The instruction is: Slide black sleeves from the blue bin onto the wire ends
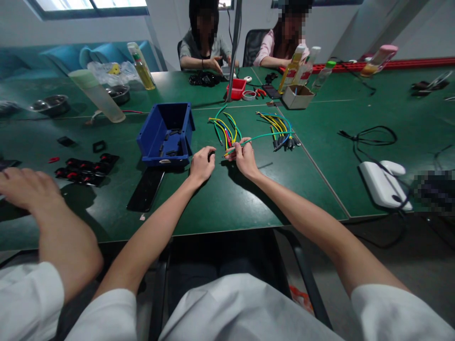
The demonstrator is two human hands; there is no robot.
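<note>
My left hand (201,164) rests on the green table (227,199), fingers curled around a small black part (212,153). My right hand (244,156) pinches the end of a green wire (270,136) that runs right toward a bundle of yellow, green and blue wires (279,127). A second bundle of coloured wires (225,128) lies just beyond both hands. A blue plastic bin (167,135) with small black parts in it stands to the left of my left hand.
A co-worker's arm (53,222) lies at the near left, beside black and red parts (85,169). Two people sit across the table. Bottles (142,66), a red tray (237,88), a cardboard box (297,96), a white device (384,182) with cable and a flat black strip (145,189) are around.
</note>
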